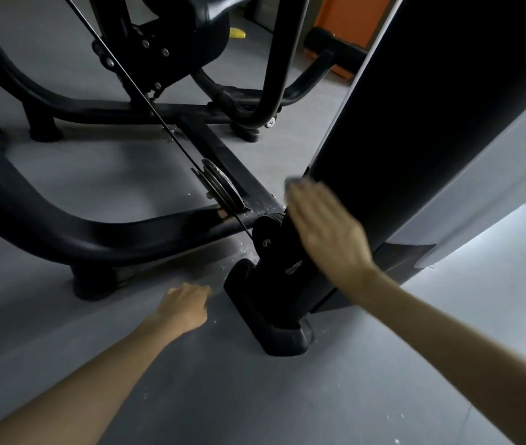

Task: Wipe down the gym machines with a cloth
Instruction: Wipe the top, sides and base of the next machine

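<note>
Grey cloth, blurred, under flat straight-fingered right hand, pressed on black machine column near its base. Left hand loosely curled, holding nothing, low over floor beside base foot.

Inventory, as counted: two hands, left hand and right hand; one cloth; one pulley; one cable; one yellow knob.
</note>
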{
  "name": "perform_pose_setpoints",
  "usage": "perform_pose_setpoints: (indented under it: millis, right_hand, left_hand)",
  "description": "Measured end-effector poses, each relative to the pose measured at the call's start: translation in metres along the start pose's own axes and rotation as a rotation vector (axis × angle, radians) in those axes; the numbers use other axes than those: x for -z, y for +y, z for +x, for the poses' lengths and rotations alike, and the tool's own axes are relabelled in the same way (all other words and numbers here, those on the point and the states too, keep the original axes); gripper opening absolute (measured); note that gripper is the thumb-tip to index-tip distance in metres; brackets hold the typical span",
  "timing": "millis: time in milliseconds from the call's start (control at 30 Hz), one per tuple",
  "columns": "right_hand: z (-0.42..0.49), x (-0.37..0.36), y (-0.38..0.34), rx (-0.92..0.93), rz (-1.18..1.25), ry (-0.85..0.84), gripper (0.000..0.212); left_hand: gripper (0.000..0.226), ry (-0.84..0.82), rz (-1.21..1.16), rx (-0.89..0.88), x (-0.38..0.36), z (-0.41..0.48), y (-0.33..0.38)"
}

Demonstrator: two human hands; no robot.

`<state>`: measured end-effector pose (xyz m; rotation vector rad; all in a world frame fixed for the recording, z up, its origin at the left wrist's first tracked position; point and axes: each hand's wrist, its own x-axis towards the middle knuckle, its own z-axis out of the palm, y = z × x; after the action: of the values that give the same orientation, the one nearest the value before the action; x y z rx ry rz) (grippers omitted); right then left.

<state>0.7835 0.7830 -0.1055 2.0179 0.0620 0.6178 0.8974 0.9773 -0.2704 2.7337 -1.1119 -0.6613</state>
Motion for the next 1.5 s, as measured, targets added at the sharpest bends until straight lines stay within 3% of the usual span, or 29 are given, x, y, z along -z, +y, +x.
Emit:
perform_pose_setpoints:
  millis: [167, 233, 300, 367, 467, 533, 633, 700, 867, 933, 1067, 1133, 1267, 1400, 1500]
  right_hand:
    - [-0.041, -0.006, -0.060, 0.380, 0.014, -0.381, 0.061]
    - [-0.034, -0.002, -0.052, 0.338, -0.004, -0.359, 0.061]
    - [-0.024, 0.000, -0.035, 0.149, 0.043, -0.180, 0.052]
    - [-0.023, 0.001, -0.023, -0.010, 0.059, -0.110, 0.054]
    - [-0.039, -0.003, -0.043, 0.011, 0.051, -0.150, 0.058]
    - [-0.050, -0.007, -0.072, 0.138, 0.068, -0.196, 0.056]
    - [-0.067, -0.004, -0.105, 0.323, 0.243, -0.540, 0.059]
    - [-0.073, -0.011, -0.126, 0.390, 0.283, -0.667, 0.066]
    - [-0.052, -0.045, -0.187, 0.132, 0.434, -0.540, 0.058]
    - [-0.034, -0.056, -0.201, 0.031, 0.426, -0.567, 0.060]
    - [-0.027, -0.072, -0.246, -0.006, 0.384, -0.905, 0.080]
    - [-0.023, -0.083, -0.255, 0.008, 0.352, -0.868, 0.070]
    - [0.023, -0.103, -0.232, -0.094, 0.338, -0.971, 0.041]
    - [0.041, -0.111, -0.235, -0.232, 0.442, -1.091, 0.041]
    - [0.023, -0.084, -0.251, -0.131, 0.478, -1.018, 0.044]
  left_hand:
    - [0.046, -0.140, 0.009, 0.062, -0.018, -0.002, -0.007]
    - [0.044, -0.160, 0.041, 0.064, -0.020, -0.004, -0.008]
    - [0.039, -0.136, 0.072, 0.071, -0.020, -0.005, -0.010]
    - [0.038, -0.093, 0.087, 0.084, -0.020, -0.007, -0.012]
    - [0.041, -0.095, 0.094, 0.095, -0.026, -0.007, -0.016]
    - [0.044, -0.110, 0.110, 0.095, -0.030, -0.008, -0.022]
    - [0.043, -0.137, 0.101, 0.115, -0.036, -0.008, -0.034]
    - [0.043, -0.164, 0.079, 0.130, -0.041, -0.008, -0.039]
    - [0.051, -0.230, 0.019, 0.140, -0.056, -0.011, -0.039]
    - [0.049, -0.208, 0.011, 0.125, -0.057, -0.010, -0.040]
    - [0.049, -0.208, -0.005, 0.148, -0.056, -0.006, -0.042]
    - [0.049, -0.221, -0.031, 0.156, -0.054, -0.003, -0.042]
    - [0.055, -0.248, -0.025, 0.115, -0.053, -0.009, -0.039]
    - [0.052, -0.244, -0.033, 0.119, -0.047, -0.010, -0.041]
    - [0.054, -0.261, -0.013, 0.109, -0.048, -0.006, -0.044]
